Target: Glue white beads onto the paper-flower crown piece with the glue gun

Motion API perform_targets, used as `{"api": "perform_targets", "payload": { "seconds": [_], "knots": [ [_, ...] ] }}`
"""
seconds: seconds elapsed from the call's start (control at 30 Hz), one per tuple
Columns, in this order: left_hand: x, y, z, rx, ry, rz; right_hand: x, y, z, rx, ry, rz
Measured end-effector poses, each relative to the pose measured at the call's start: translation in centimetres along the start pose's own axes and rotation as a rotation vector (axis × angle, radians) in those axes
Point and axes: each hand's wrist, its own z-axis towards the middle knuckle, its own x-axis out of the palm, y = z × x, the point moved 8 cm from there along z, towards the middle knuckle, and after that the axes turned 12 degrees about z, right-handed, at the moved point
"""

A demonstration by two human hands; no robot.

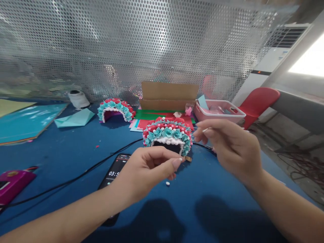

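Note:
My left hand (149,172) is closed in a pinch at mid-view, palm side inward. A tiny white speck shows at its fingertips; I cannot tell whether it is a bead or a nail. To the right and a little higher, my right hand (231,152) pinches a small thin white piece (206,130) between thumb and forefinger. Behind the hands stands a small arch (168,132) covered with turquoise and red paper flowers and edged with white beads. My left hand partly hides its base. One loose white bead (167,184) lies on the blue table (76,162) below the left fingertips.
A phone (117,168) lies partly under my left forearm. A black cable (83,174) crosses the table. Farther back are a second flowered arch (115,109), a cardboard box (169,94), coloured paper (149,114) and a pink bin (219,116). A magenta device (17,182) sits left.

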Motion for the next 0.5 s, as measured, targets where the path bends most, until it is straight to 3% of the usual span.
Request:
{"api": "perform_targets", "payload": {
  "seconds": [0.17,0.4,0.5],
  "knots": [
    [-0.8,0.1,0.2,0.006,-0.064,-0.09,0.5,-2.7,0.0,0.238,-0.028,0.428],
    [-0.5,1.0,0.4,-0.031,-0.043,-0.059,0.7,-4.7,-0.2,0.25,-0.127,0.53],
    [-0.5,1.1,0.5,-0.031,-0.058,-0.079,1.0,-5.8,-0.3,0.34,-0.14,0.616]
  ]
}}
